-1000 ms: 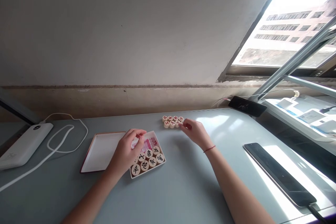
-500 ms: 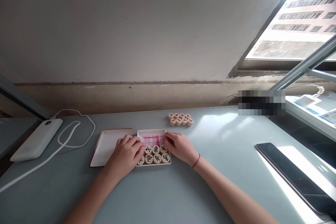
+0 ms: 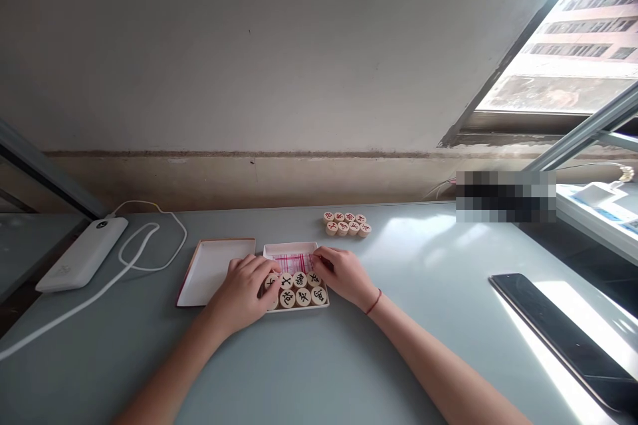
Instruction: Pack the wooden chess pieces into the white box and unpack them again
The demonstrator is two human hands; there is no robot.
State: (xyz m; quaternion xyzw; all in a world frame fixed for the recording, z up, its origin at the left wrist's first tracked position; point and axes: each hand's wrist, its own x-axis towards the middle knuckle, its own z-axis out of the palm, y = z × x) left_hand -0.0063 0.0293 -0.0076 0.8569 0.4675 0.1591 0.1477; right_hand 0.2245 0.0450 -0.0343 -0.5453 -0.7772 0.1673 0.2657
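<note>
A small white box (image 3: pixel 296 311) on the desk holds two rows of round Chinese chess pieces (image 3: pixel 303 297) with black characters. Behind them, a strip of the box floor shows pink and red lines. My left hand (image 3: pixel 250 285) reaches over the box's left side. Its thumb and forefinger close about the leftmost chess piece (image 3: pixel 270 281) of the back row. At the right wall, my right hand (image 3: pixel 345 273) has its fingers curled over the box edge, close to the end piece; the fingertips are partly hidden.
The shallow box lid (image 3: pixel 212 265) lies left of the box. Red-marked pieces (image 3: pixel 343 228) stand in two rows farther back. A white power bank (image 3: pixel 84 255) with a cable (image 3: pixel 112 285) lies at left, a dark phone (image 3: pixel 558 339) at right. A wall (image 3: pixel 249 80) rises behind the desk.
The view has shifted slightly, so things sit a little to the right. My left thumb and fingers have moved, and the back row's leftmost piece now shows between them. My right hand stays at the box edge.
</note>
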